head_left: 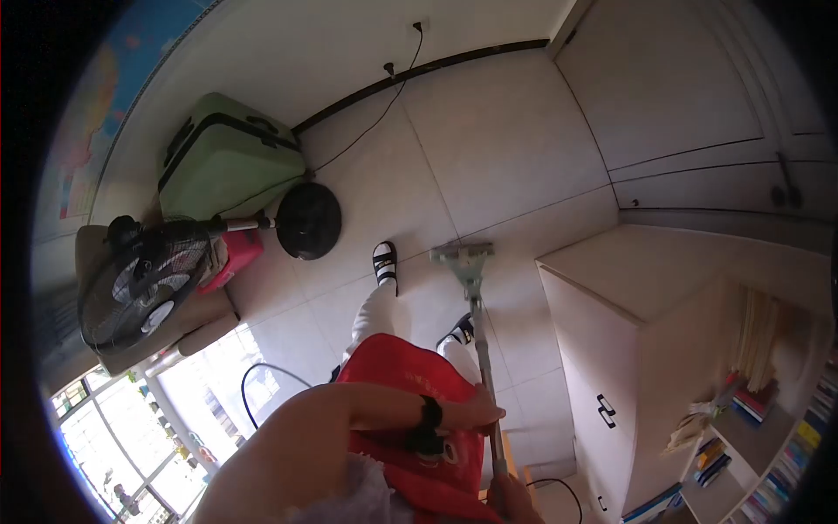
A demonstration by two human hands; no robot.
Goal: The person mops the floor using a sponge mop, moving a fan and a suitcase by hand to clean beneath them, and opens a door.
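Note:
A mop with a grey handle (485, 358) slants down in front of me, and its pale green head (464, 253) rests on the tiled floor. My left hand (478, 410), reaching across my red apron (410, 371) with a black watch on the wrist, is closed around the handle. Lower in view, near the handle's upper end, my right hand (513, 498) is closed on it too, its fingers partly hidden. My sandalled feet stand to the left of the mop and behind its head.
To the left, a standing fan (140, 284) with a round black base (309, 220) stands near a green suitcase (231, 157). A power cord (362, 133) runs over the floor to the wall. On the right are a pale cabinet (594, 375) and shelves with books (752, 406).

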